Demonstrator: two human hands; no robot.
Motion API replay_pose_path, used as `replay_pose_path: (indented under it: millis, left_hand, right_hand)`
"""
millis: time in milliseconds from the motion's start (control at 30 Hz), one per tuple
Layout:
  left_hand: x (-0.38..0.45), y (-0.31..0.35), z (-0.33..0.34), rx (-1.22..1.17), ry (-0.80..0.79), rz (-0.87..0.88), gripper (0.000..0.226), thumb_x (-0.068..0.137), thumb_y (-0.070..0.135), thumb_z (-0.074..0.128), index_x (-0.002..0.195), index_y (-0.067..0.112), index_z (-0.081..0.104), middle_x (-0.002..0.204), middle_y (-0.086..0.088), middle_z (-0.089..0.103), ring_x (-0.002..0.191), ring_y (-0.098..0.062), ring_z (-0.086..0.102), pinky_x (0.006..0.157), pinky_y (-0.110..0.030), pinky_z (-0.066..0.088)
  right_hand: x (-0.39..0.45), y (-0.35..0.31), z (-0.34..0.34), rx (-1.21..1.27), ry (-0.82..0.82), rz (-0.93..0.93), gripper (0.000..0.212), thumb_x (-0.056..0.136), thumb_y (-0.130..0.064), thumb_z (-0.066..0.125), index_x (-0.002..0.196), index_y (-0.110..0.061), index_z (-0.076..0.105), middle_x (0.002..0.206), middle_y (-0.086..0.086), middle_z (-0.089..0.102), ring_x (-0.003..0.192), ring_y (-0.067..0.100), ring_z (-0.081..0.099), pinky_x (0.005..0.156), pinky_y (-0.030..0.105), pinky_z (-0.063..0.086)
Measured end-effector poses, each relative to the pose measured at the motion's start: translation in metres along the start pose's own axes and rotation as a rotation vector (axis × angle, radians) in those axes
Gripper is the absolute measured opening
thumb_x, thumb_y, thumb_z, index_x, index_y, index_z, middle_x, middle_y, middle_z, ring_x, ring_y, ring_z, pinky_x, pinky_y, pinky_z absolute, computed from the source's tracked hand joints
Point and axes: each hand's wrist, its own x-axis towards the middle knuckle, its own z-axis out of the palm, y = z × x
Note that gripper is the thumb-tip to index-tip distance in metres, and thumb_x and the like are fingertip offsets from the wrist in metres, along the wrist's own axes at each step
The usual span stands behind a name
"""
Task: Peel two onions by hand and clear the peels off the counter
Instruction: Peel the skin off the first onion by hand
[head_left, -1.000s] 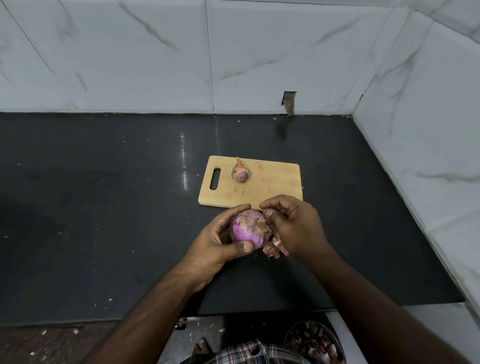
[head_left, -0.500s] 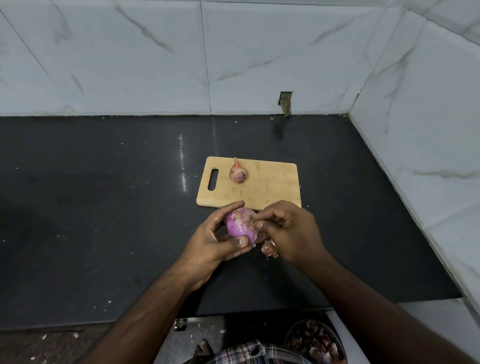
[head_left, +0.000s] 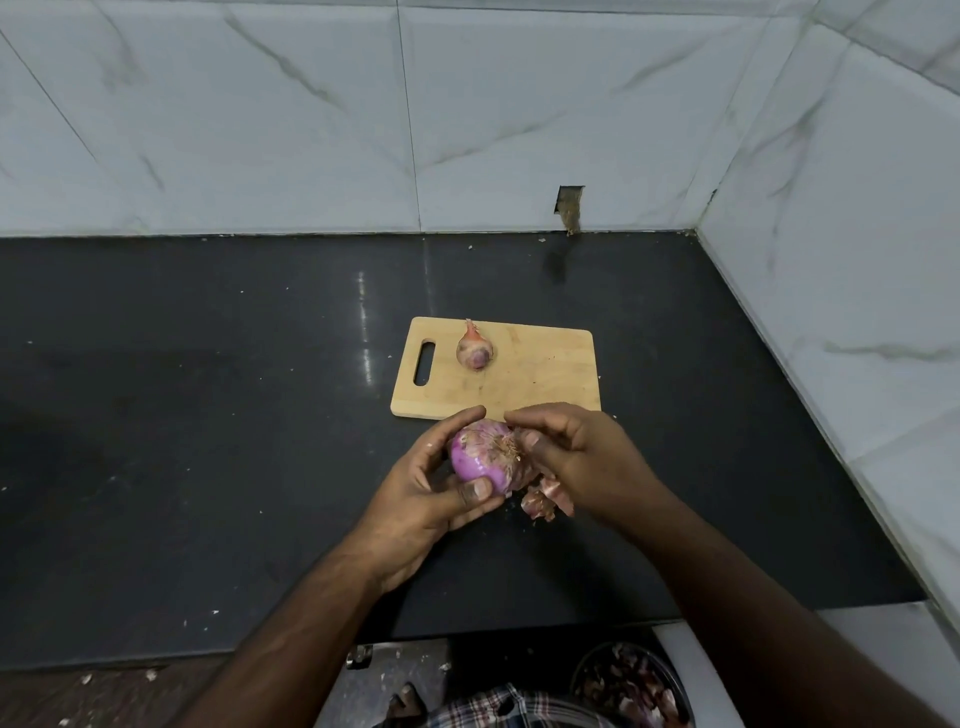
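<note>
Purple and glossy where its skin is off, the half-peeled onion (head_left: 485, 457) sits in the left hand (head_left: 431, 493), whose thumb curls under its near side while the fingers wrap over the far side, clamped on it above the counter. Just right of those fingers, the right hand (head_left: 582, 462) meets the root end, its thumb and forefinger drawn together on the dry skin there. Below the right fingers a small heap of onion peels (head_left: 543, 500) lies on the black stone counter (head_left: 208, 415). Beyond both sets of fingertips, a wooden cutting board (head_left: 540, 379) rests flat on the counter, its near edge just past the knuckles, and the second onion (head_left: 475, 352) stands on it beside the handle slot, papery skin on and tip pointing away. Left of the left hand the dark counter runs wide and bare apart from pale specks; right of the right hand it ends at a white marble-tiled side wall (head_left: 857, 260). Marble tiles also back the counter, with a small notch (head_left: 570, 208) broken at their base. Near the counter's front edge, below the right forearm, a round bowl (head_left: 587, 675) holds reddish peel scraps.
</note>
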Motion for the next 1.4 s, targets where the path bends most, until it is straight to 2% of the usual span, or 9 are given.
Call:
replay_pose_path:
  millis: [133, 367, 500, 733, 867, 1033, 1167, 1300, 1400]
  left_hand:
    - [0.001, 0.001, 0.001, 0.046, 0.011, 0.027, 0.071, 0.072, -0.010, 0.073, 0.134, 0.021, 0.060, 0.131, -0.002, 0.065, 0.122, -0.034, 0.062, 0.094, -0.048, 0.056]
    - [0.005, 0.000, 0.007, 0.271, 0.078, 0.107, 0.071, 0.074, -0.006, 0.080, 0.134, 0.025, 0.059, 0.126, 0.004, 0.068, 0.120, -0.029, 0.064, 0.099, -0.048, 0.054]
    - [0.008, -0.003, 0.007, 0.336, 0.110, 0.119, 0.071, 0.075, -0.003, 0.081, 0.136, 0.026, 0.058, 0.130, -0.001, 0.066, 0.121, -0.025, 0.064, 0.099, -0.042, 0.054]
    - [0.012, -0.011, 0.023, 0.513, 0.184, 0.208, 0.068, 0.076, 0.002, 0.083, 0.133, 0.026, 0.056, 0.127, 0.000, 0.065, 0.114, -0.015, 0.067, 0.089, -0.025, 0.055]
    - [0.015, -0.019, 0.026, 0.655, 0.299, 0.275, 0.072, 0.065, 0.032, 0.087, 0.129, 0.044, 0.058, 0.133, 0.002, 0.061, 0.115, -0.017, 0.066, 0.094, -0.036, 0.057]
    - [0.016, -0.024, 0.038, 0.729, 0.361, 0.275, 0.071, 0.067, 0.040, 0.086, 0.131, 0.047, 0.055, 0.130, 0.007, 0.063, 0.111, -0.013, 0.067, 0.093, -0.040, 0.058]
    - [0.013, -0.010, 0.035, 0.574, 0.452, 0.206, 0.066, 0.075, 0.021, 0.086, 0.134, 0.031, 0.057, 0.123, 0.008, 0.066, 0.108, -0.012, 0.068, 0.089, -0.043, 0.060]
    - [0.001, 0.003, 0.024, 0.178, 0.289, 0.037, 0.065, 0.070, 0.015, 0.084, 0.131, 0.022, 0.061, 0.133, -0.012, 0.060, 0.114, -0.031, 0.068, 0.088, -0.042, 0.060]
    - [-0.002, 0.003, 0.013, -0.019, 0.199, -0.033, 0.067, 0.072, 0.008, 0.081, 0.134, 0.016, 0.059, 0.136, -0.017, 0.060, 0.114, -0.036, 0.067, 0.090, -0.043, 0.059]
  right_hand:
    - [-0.003, -0.002, 0.007, -0.061, 0.077, -0.060, 0.034, 0.082, -0.012, 0.078, 0.114, -0.023, 0.074, 0.107, -0.009, 0.069, 0.098, 0.003, 0.064, 0.078, 0.019, 0.056]
    - [0.003, 0.001, 0.007, 0.066, 0.131, 0.027, 0.019, 0.083, -0.008, 0.077, 0.078, -0.026, 0.074, 0.082, -0.008, 0.073, 0.070, 0.011, 0.071, 0.060, 0.037, 0.061]
    - [0.003, 0.002, 0.008, 0.102, 0.114, 0.048, 0.020, 0.087, -0.007, 0.071, 0.080, -0.025, 0.070, 0.079, -0.006, 0.071, 0.065, 0.009, 0.068, 0.056, 0.028, 0.057]
    - [0.006, 0.011, 0.002, 0.338, 0.038, 0.130, 0.022, 0.094, -0.004, 0.061, 0.088, -0.024, 0.066, 0.088, 0.008, 0.070, 0.066, 0.035, 0.071, 0.056, 0.049, 0.060]
    - [0.006, 0.012, 0.002, 0.357, 0.042, 0.124, 0.026, 0.096, -0.003, 0.057, 0.092, -0.026, 0.068, 0.094, 0.005, 0.072, 0.079, 0.029, 0.071, 0.059, 0.037, 0.059]
    - [0.002, 0.011, -0.017, 0.497, -0.070, 0.122, 0.023, 0.096, 0.003, 0.054, 0.096, -0.015, 0.069, 0.093, 0.011, 0.072, 0.076, 0.024, 0.070, 0.059, 0.034, 0.058]
    - [-0.004, 0.008, -0.020, 0.437, -0.273, -0.014, 0.027, 0.095, 0.002, 0.057, 0.100, -0.022, 0.070, 0.091, 0.004, 0.071, 0.080, 0.019, 0.066, 0.066, 0.035, 0.056]
    - [0.009, 0.018, -0.035, 0.141, -0.203, -0.002, 0.034, 0.097, -0.003, 0.057, 0.088, -0.030, 0.075, 0.090, -0.002, 0.076, 0.083, 0.020, 0.074, 0.076, 0.052, 0.061]
    - [0.011, 0.019, -0.039, 0.045, -0.220, -0.036, 0.037, 0.091, 0.005, 0.062, 0.091, -0.030, 0.077, 0.104, -0.010, 0.074, 0.096, 0.007, 0.071, 0.086, 0.044, 0.060]
